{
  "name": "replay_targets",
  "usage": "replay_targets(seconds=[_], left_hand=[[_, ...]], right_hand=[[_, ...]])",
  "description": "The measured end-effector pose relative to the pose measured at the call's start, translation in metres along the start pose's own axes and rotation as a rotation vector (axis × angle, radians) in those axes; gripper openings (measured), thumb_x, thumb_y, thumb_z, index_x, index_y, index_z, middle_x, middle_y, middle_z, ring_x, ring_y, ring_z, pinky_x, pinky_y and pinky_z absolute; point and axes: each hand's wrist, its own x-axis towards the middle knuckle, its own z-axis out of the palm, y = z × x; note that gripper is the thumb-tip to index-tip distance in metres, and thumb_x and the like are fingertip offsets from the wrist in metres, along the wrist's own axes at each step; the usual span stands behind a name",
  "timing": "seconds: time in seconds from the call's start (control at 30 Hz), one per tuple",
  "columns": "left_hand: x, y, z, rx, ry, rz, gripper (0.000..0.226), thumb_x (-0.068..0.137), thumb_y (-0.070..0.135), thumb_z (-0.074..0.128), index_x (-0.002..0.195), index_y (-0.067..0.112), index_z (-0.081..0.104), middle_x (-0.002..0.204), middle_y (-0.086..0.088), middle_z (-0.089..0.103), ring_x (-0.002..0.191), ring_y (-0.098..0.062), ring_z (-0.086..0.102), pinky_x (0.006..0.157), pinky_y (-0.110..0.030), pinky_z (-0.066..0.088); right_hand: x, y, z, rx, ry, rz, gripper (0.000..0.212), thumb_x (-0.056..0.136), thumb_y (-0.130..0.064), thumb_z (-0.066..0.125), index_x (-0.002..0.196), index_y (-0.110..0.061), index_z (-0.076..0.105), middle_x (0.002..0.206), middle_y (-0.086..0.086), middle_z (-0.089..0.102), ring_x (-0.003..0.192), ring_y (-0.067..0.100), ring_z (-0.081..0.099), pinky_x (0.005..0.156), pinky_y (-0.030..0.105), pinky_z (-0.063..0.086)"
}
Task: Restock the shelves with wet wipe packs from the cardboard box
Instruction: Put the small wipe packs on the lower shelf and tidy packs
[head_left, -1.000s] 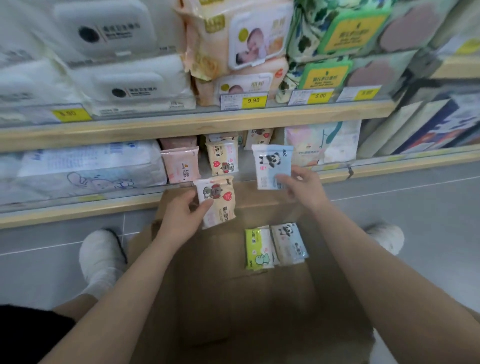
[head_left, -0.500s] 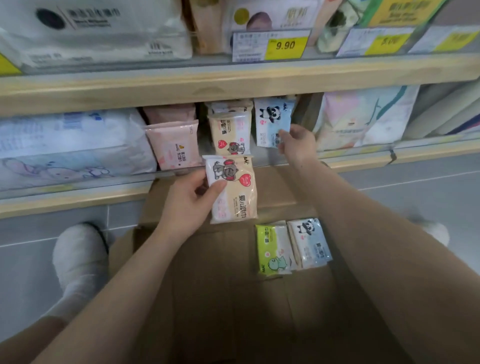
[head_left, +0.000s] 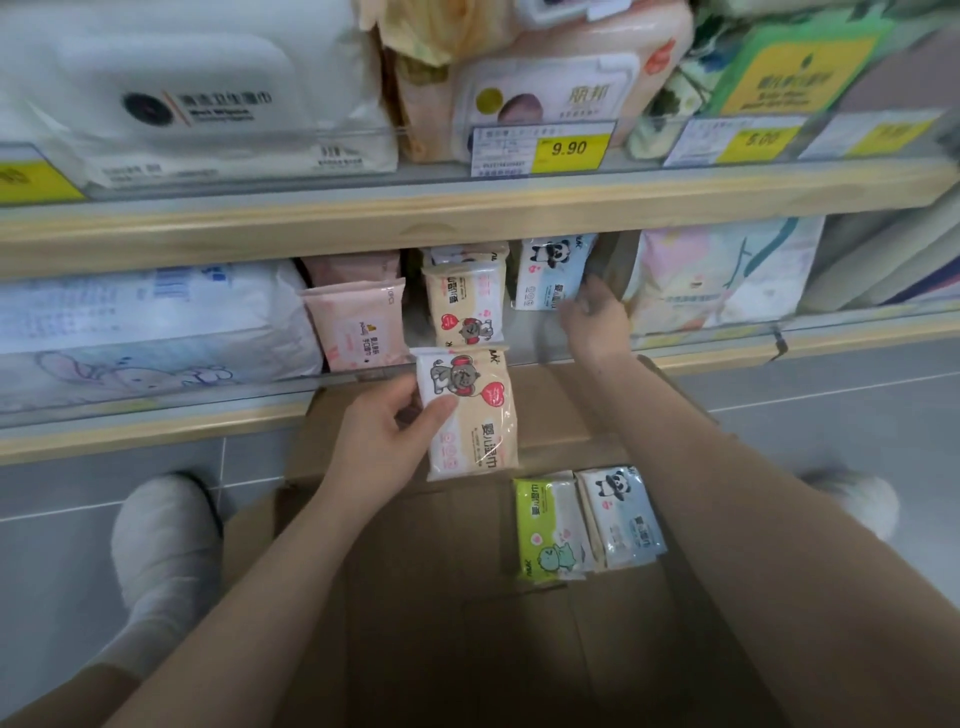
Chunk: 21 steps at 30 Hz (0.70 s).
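My left hand (head_left: 379, 447) grips a beige wet wipe pack with an elephant picture (head_left: 472, 415), held just in front of the lower shelf edge (head_left: 156, 421). My right hand (head_left: 592, 319) is blurred and reaches into the lower shelf. Its loose fingers touch the lower right corner of a blue panda pack (head_left: 550, 270) that stands on the shelf. Beside that pack stand a matching beige pack (head_left: 465, 306) and a pink pack (head_left: 358, 322). The cardboard box (head_left: 415, 597) lies below my arms and holds a green pack (head_left: 545, 530) and another panda pack (head_left: 623, 519).
Large white tissue packs (head_left: 145, 332) fill the lower shelf's left side, and a pastel pack (head_left: 722, 270) sits on the right. The upper shelf (head_left: 467, 208) carries bigger wipe packs and yellow price tags. My white-socked foot (head_left: 166, 540) rests on the grey tiled floor left of the box.
My right hand has carried the blue panda pack from above the box onto the lower shelf and now sits lower at its corner. My left hand has raised the beige pack toward the shelf.
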Motion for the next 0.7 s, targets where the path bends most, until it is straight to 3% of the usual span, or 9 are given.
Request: replay_targets(seconds=[0.07,0.1,0.17,0.27,0.37,0.5,0.6,0.7], left_hand=[[0.0,0.004,0.001,-0.008,-0.006,-0.013,0.014,0.09,0.024,0.06,0.099,0.033,0.063,0.093,0.021,0.067,0.087,0.001,0.066,0.073,-0.022,0.055],[-0.001,0.006,0.001,-0.016,-0.015,-0.021,0.013,0.09,0.024,0.06,0.099,0.034,0.063,0.094,0.021,0.067,0.087,0.004,0.065,0.071,-0.019,0.055],[-0.001,0.012,0.004,-0.044,-0.024,-0.041,0.013,0.09,0.023,0.06,0.099,0.032,0.062,0.095,0.019,0.067,0.086,0.006,0.065,0.071,-0.018,0.055],[0.0,0.025,0.012,-0.093,-0.002,-0.032,0.012,0.09,0.021,0.061,0.097,0.03,0.064,0.095,0.015,0.069,0.09,-0.004,0.066,0.077,-0.03,0.055],[-0.001,0.04,0.021,-0.107,0.021,0.008,0.011,0.089,0.02,0.062,0.096,0.027,0.065,0.094,0.011,0.07,0.09,-0.012,0.067,0.077,-0.032,0.055],[-0.003,0.057,0.029,-0.117,0.013,0.062,0.012,0.089,0.019,0.062,0.099,0.027,0.065,0.097,0.012,0.069,0.091,-0.006,0.065,0.078,-0.024,0.052],[-0.007,0.048,0.019,0.141,-0.057,0.102,0.031,0.088,0.037,0.06,0.117,0.025,0.059,0.107,0.016,0.064,0.101,-0.006,0.06,0.085,-0.021,0.048],[-0.007,0.021,-0.001,0.724,-0.218,0.128,0.068,0.079,0.07,0.048,0.136,0.032,0.043,0.135,0.007,0.051,0.124,-0.016,0.046,0.103,-0.039,0.039]], right_hand=[[-0.021,-0.007,-0.011,-0.022,-0.025,-0.036,0.048,0.096,-0.015,0.049,0.142,-0.007,0.037,0.144,0.006,0.045,0.127,0.019,0.047,0.105,0.026,0.036],[-0.034,-0.011,-0.017,-0.014,-0.054,-0.057,0.046,0.095,-0.013,0.05,0.14,-0.008,0.04,0.14,0.005,0.049,0.122,0.019,0.052,0.1,0.021,0.039],[-0.062,-0.019,-0.031,0.053,-0.165,-0.074,0.037,0.094,-0.015,0.053,0.131,-0.011,0.051,0.122,0.006,0.061,0.09,0.01,0.065,0.077,0.011,0.049],[-0.098,-0.03,-0.055,0.086,-0.346,-0.064,0.024,0.093,-0.025,0.057,0.114,-0.016,0.063,0.089,0.006,0.07,0.057,0.0,0.058,0.056,0.007,0.046],[-0.122,-0.034,-0.07,0.129,-0.462,-0.063,0.02,0.09,-0.02,0.06,0.108,-0.012,0.065,0.055,-0.009,0.063,0.046,-0.003,0.05,0.05,0.009,0.044],[-0.124,-0.029,-0.072,0.242,-0.418,-0.075,0.014,0.088,-0.008,0.062,0.1,-0.002,0.066,0.049,-0.006,0.06,0.041,0.002,0.048,0.044,0.012,0.04],[-0.113,-0.028,-0.073,0.25,-0.329,-0.093,0.011,0.088,-0.007,0.062,0.097,-0.002,0.066,0.054,-0.003,0.062,0.043,0.005,0.052,0.047,0.015,0.045],[-0.09,-0.026,-0.069,0.262,-0.227,-0.074,0.004,0.09,-0.008,0.061,0.09,-0.009,0.065,0.057,-0.001,0.063,0.047,0.005,0.056,0.054,0.016,0.05]])
